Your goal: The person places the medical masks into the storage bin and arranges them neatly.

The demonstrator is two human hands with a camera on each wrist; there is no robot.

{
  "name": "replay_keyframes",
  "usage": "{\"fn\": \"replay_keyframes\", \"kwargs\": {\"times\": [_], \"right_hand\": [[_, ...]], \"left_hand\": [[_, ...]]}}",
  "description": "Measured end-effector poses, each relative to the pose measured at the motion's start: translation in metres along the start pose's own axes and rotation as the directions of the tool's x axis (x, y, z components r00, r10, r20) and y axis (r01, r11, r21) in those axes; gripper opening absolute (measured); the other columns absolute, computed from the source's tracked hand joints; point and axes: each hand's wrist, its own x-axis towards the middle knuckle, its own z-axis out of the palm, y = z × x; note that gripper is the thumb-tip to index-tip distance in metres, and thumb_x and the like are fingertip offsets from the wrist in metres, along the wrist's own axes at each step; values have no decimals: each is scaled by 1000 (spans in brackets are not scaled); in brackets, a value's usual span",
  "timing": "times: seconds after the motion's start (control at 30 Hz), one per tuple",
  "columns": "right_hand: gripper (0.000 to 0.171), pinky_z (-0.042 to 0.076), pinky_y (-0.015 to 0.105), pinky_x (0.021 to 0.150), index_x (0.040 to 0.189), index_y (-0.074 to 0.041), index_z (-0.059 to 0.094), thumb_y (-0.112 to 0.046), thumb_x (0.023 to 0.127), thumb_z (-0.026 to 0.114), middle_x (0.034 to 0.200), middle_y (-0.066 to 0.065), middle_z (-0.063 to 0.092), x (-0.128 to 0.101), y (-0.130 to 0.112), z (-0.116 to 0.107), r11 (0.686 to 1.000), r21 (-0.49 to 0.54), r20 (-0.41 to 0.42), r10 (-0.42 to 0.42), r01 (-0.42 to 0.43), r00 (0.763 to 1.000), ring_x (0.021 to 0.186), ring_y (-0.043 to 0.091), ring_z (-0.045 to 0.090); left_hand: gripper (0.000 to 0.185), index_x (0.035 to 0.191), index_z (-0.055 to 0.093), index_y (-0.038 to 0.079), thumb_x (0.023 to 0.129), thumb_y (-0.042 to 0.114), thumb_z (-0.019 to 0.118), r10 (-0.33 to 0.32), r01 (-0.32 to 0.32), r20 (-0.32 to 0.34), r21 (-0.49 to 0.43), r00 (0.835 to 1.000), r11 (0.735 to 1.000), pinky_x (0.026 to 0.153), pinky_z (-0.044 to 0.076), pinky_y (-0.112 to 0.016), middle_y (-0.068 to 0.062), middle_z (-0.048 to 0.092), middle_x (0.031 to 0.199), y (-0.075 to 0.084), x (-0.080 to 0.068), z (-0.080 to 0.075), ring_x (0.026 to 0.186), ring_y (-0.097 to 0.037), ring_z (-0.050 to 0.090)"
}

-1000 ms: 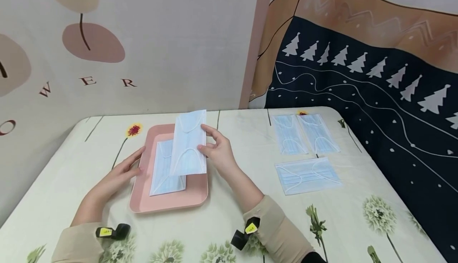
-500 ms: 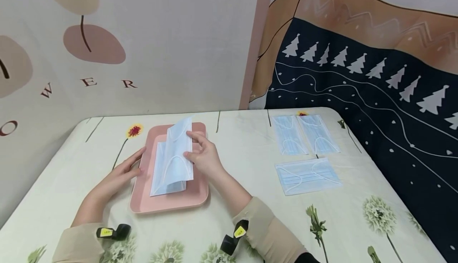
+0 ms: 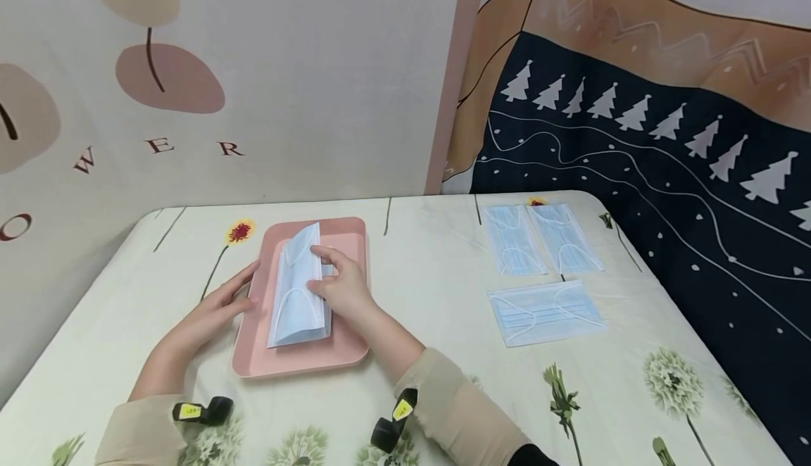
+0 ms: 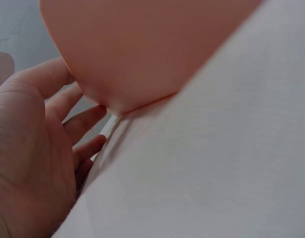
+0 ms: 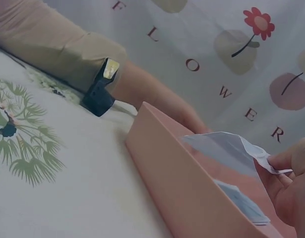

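Red letters "W E R" on the cream wall cloth (image 3: pixel 266 100), right hand (image 3: pixel 342 290) pinching a pale blue pleated mask (image 3: pixel 298 290) over the smooth pink tray (image 3: pixel 345 353), left hand (image 3: pixel 212 311) spread, flat against the tray's left rim, flower-print desk (image 3: pixel 431 297)

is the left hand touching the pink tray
Touching. The head view shows the left hand with fingertips against the pink tray at its left edge; the left wrist view shows fingers at its rim.
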Motion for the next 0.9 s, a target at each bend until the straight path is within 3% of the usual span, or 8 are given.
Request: {"fn": "replay_keyframes", "kwargs": {"times": [0.13, 0.33, 0.63, 0.9], "right_hand": [[58, 49, 20, 56, 126, -16, 63, 13, 77, 69, 106, -6, 54, 3, 3, 3, 999, -35, -12, 20, -20, 1000, 55, 8, 52], [57, 53, 20, 70, 127, -14, 62, 11, 77, 71, 114, 1, 59, 7, 4, 3, 990, -141, -17, 30, -32, 999, 82, 8, 60], [57, 51, 18, 71, 129, -12, 61, 5, 76, 75, 120, 5, 60, 11, 8, -1, 954, -299, 10, 18, -14, 1000, 87, 8, 57], [58, 49, 17, 67, 129, -9, 60, 0, 75, 79, 108, 2, 62, 12, 12, 0, 908, -418, 31, 27, -11, 999, 82, 7, 56]], "left_hand": [[71, 155, 15, 20, 98, 18, 56, 11, -11, 3, -10, 1000, 1000, 105, 4, -67, -19, 6, 158, -1, 0, 1, 142, -39, -3], [69, 155, 15, 18, 98, 15, 55, 29, -29, 6, -23, 1000, 999, 107, 3, -64, -19, 6, 158, -2, 0, 1, 142, -38, -3], [71, 155, 13, 14, 98, 14, 55, 22, -22, 2, -31, 1000, 999, 105, 2, -66, -20, 5, 158, 0, -1, -1, 141, -41, -4], [71, 155, 13, 15, 98, 15, 55, 8, -8, -3, -18, 1000, 1000, 105, 3, -68, -19, 6, 158, 1, -1, -1, 142, -40, -4]]}}
